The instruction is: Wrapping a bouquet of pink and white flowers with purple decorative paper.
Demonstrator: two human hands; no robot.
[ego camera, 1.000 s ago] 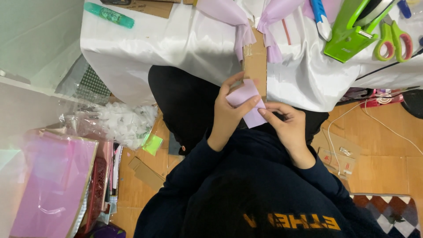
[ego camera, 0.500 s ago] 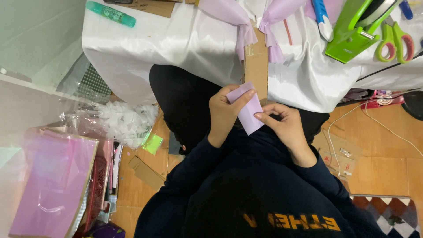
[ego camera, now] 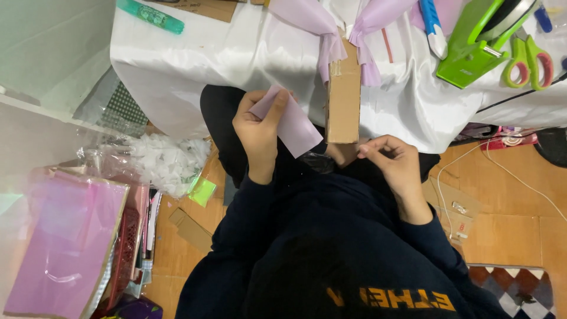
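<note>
Left hand (ego camera: pixel 258 127) pinches a lilac paper strip (ego camera: pixel 292 122), thumb over top, holding it in front of the white cloth's (ego camera: pixel 207 56) edge. Right hand (ego camera: pixel 394 160) sits apart by the cardboard strip (ego camera: pixel 344 97), fingertips pressed together (possibly on something tiny; too small to tell). Green scissors (ego camera: pixel 530 59) lie on the cloth, far right.

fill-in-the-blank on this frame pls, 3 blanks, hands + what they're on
1. The left hand pinches a folded strip of ____ paper.
2. The cardboard strip hangs over the edge of the white ____.
3. The right hand has its fingertips pinched together just below the ____ strip.

Missing words: lilac; cloth; cardboard
</note>
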